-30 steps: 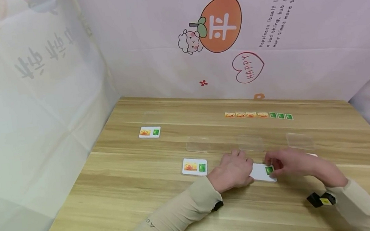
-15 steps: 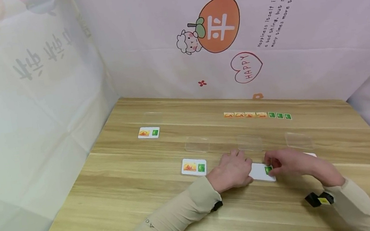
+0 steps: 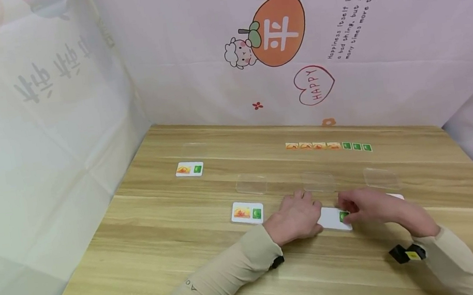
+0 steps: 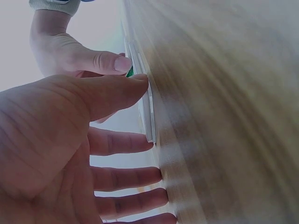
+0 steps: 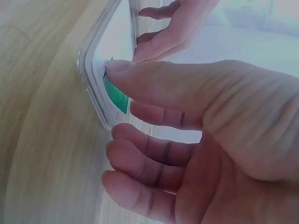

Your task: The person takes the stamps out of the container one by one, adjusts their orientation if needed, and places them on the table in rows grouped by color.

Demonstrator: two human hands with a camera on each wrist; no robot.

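Note:
A white card with rounded corners lies flat on the table between the hands, in a clear plastic frame or cover. My left hand holds the card's left end, thumb on the near edge and index finger at the far corner; its other fingertips touch the table. Over the card's right end, my right hand pinches a small green picture sticker between thumb and index finger. In the right wrist view the thumb lies on the sticker, against the card. Its remaining fingers are bent beside the card. The sticker's far edge is partly hidden.
Two finished-looking cards, one near and one farther, carry orange and green pictures. Several orange and green stickers form a row behind. Clear plastic covers lie mid-table. Another white card is partly hidden behind the right hand.
The view shifts slightly. Both hands stay almost where they were, on the card and the green sticker; the sticker's position on the card looks nearly the same.

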